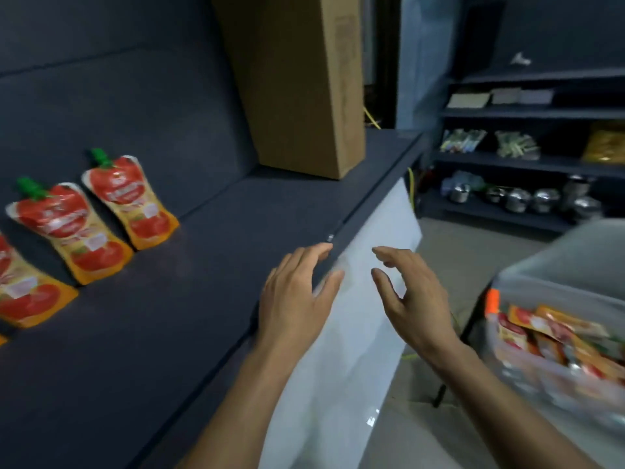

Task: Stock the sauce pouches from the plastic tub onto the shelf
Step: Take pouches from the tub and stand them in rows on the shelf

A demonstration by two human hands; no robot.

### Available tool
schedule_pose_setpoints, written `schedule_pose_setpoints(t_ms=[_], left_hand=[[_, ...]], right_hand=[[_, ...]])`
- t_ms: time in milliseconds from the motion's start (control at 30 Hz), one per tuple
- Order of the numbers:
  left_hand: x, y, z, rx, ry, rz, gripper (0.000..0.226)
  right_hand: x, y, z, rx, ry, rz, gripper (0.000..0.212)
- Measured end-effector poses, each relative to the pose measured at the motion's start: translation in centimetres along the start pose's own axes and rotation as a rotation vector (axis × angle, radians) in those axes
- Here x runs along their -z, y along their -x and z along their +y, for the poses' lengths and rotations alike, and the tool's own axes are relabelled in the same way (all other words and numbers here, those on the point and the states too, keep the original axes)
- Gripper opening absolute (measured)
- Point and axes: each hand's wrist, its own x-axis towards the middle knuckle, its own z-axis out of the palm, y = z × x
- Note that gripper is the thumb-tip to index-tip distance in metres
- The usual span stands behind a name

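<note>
Fingers (304, 257) of the left hand (297, 299) are apart and relaxed, holding nothing. They hover over the front lip of the shelf (220, 265). Right hand (416, 306) is the same: fingers (397, 258) splayed and slightly curved, thumb apart, nothing in the grip. It hangs in front of the white panel (338, 367) below the shelf edge.

Step in hand, my read: between placements. Both hands are bare, so the next move is a reach right into the plastic tub (554, 275) for another pouch. The right hand is the nearer one.

Pouches in the tub (548, 336) lie flat in a loose overlapping heap, with plenty left. The frame is blurred there, so I can't count them. Soft pouches should pinch easily by an edge or the spout, but they're likely to slump if stood carelessly.

Stocked pouches (64, 231) are on the left of the shelf, in a row leaning on the back wall. They're red and yellow with a tomato print and green caps on top. The rightmost (132, 201) marks the end of the row, with bare shelf just beside it, so that's the likely next slot.

Further along the shelf a tall cardboard box (304, 96) stands well apart from the row. Across the aisle is another rack (527, 164) holding steel pots and packets.
</note>
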Motion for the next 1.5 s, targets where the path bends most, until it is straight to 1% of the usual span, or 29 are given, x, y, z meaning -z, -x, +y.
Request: schedule_pose_setpoints(t_ms=[133, 233, 367, 467, 533, 600, 733, 867, 967, 1033, 1067, 1100, 1200, 1267, 1300, 1333, 1400, 1500], left_hand=[[-7.7, -0.7, 3.4, -0.055, 0.067, -0.178, 0.036], [-14.3, -1.7, 5.6, -0.044, 0.125, -0.319, 0.031], [-24.5, -3.3, 9.8, 0.093, 0.263, -0.538, 0.026], [-31.9, -4.4, 12.5, 0.167, 0.342, -0.710, 0.024], [-36.6, -5.3, 13.7, 0.184, 0.358, -0.833, 0.027], [-41.3, -6.4, 14.4, 0.205, 0.338, -0.915, 0.030], [-50.2, -8.1, 14.9, 0.228, 0.264, -0.982, 0.025], [-57.6, -9.3, 14.5, 0.211, 0.203, -1.073, 0.037], [-62.5, -10.0, 13.7, 0.128, 0.066, -1.078, 0.041], [-65.1, -10.4, 13.2, 0.032, -0.057, -1.055, 0.043], [-66.3, -10.5, 12.9, -0.025, -0.116, -1.046, 0.046], [-67.2, -10.7, 12.6, -0.078, -0.171, -1.045, 0.050], [-69.8, -11.5, 11.5, -0.222, -0.335, -1.065, 0.056], [-71.0, -12.0, 11.1, -0.251, -0.396, -1.093, 0.057], [-71.4, -12.0, 10.9, -0.256, -0.417, -1.114, 0.059], [-71.7, -12.1, 10.9, -0.272, -0.441, -1.129, 0.060], [-72.1, -12.0, 11.1, -0.341, -0.504, -1.129, 0.066], [-71.9, -12.0, 11.7, -0.386, -0.560, -1.144, 0.072]], right_hand=[[4.0, 1.2, 7.2, -0.168, -0.001, 0.037, 0.027], [6.9, 2.1, 13.4, -0.331, 0.027, 0.025, 0.022], [11.6, 3.1, 23.1, -0.554, 0.057, -0.020, 0.018], [14.8, 4.0, 30.6, -0.726, 0.076, -0.094, 0.017], [16.4, 4.7, 35.4, -0.844, 0.082, -0.120, 0.015], [17.6, 5.5, 40.0, -0.954, 0.097, -0.137, 0.015], [18.4, 6.7, 47.8, -1.119, 0.147, -0.248, 0.019], [17.6, 7.7, 53.4, -1.182, 0.168, -0.341, 0.014], [16.7, 8.1, 56.6, -1.232, 0.180, -0.392, 0.012], [15.8, 8.1, 58.1, -1.271, 0.192, -0.411, 0.011], [15.3, 8.0, 58.7, -1.283, 0.228, -0.421, 0.017], [14.7, 7.9, 59.2, -1.294, 0.273, -0.438, 0.028], [12.8, 7.0, 59.7, -1.378, 0.331, -0.520, 0.078], [11.7, 6.1, 59.7, -1.406, 0.337, -0.599, 0.105], [11.2, 6.0, 59.8, -1.406, 0.356, -0.635, 0.114], [10.9, 5.9, 59.9, -1.408, 0.380, -0.661, 0.118], [10.7, 6.0, 60.2, -1.408, 0.402, -0.677, 0.114], [11.1, 6.3, 60.3, -1.378, 0.385, -0.663, 0.091]])
